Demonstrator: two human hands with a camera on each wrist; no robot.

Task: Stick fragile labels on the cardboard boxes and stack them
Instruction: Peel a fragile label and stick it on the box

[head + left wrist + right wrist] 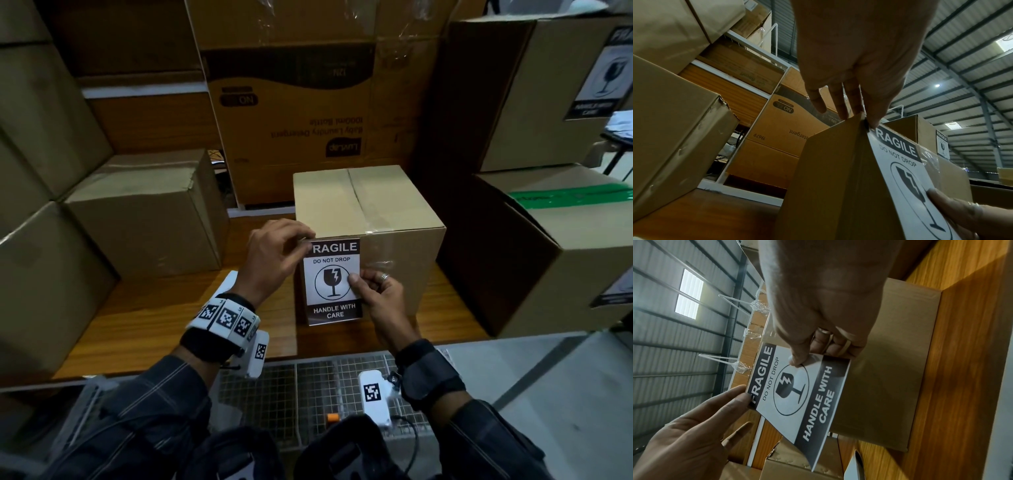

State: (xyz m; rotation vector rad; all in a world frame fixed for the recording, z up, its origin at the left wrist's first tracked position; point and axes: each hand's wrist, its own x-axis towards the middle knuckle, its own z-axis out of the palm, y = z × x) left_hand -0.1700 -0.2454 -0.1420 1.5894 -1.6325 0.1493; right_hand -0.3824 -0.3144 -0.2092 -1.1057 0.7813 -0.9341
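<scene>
A taped cardboard box (370, 212) stands upright on the wooden table (164, 318). A black-and-white fragile label (334, 281) lies against its near face, top edge level with the box's top rim. My left hand (306, 240) pinches the label's top left corner at that rim. My right hand (354, 282) pinches the label's right edge at mid-height, thumb on the printed glass symbol. In the right wrist view the label (797, 394) curls away from the box (890, 369) at its lower corner. In the left wrist view the left fingertips (871, 120) sit on the box's top corner.
Plain cardboard boxes (144, 212) are stacked at the left. A large printed detergent carton (298, 113) stands behind. At the right stand a labelled box (548, 96) and one with green tape (565, 246). A wire mesh rack (308, 383) runs below the table's near edge.
</scene>
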